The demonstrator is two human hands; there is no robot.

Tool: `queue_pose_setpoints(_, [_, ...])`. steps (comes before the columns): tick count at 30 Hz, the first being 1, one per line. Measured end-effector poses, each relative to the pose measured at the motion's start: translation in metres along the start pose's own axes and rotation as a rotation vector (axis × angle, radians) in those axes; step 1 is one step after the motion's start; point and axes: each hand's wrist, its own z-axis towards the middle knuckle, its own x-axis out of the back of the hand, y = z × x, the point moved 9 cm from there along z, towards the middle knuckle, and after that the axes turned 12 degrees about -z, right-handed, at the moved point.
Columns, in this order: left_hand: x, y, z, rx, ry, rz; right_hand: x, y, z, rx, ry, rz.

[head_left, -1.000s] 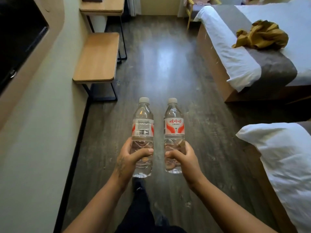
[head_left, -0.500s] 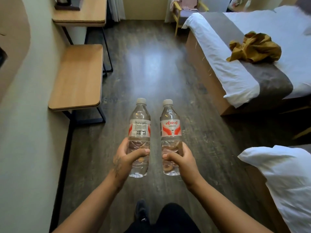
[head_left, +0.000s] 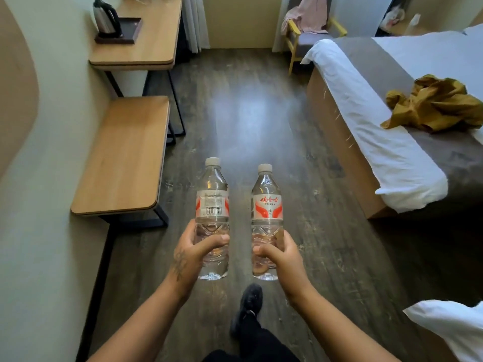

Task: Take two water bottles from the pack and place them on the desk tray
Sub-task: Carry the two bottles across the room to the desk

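Far left on the desk (head_left: 146, 43): dark tray (head_left: 129, 30) with kettle (head_left: 105, 18). Mid-frame over the floor, our left hand (head_left: 192, 250) clamps the barcode-side bottle (head_left: 212, 218), upright. Just right of it, our right hand (head_left: 281, 253) clamps the red-label bottle (head_left: 266, 220); bottles apart.

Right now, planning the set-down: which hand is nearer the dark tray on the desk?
Left. The left hand is on the desk side, below the tray; the right hand is farther toward the bed.
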Motion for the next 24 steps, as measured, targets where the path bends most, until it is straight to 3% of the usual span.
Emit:
queue_pose_setpoints(14, [-0.053,0.083,0.218,-0.004,0.056,-0.035,0.031,-0.109,0.232,0.008,-0.031,-0.017])
queue_pose_setpoints(24, [-0.046,0.16,0.423,-0.022,0.029,-0.014,-0.01,-0.18,0.427,-0.025,-0.043,-0.062])
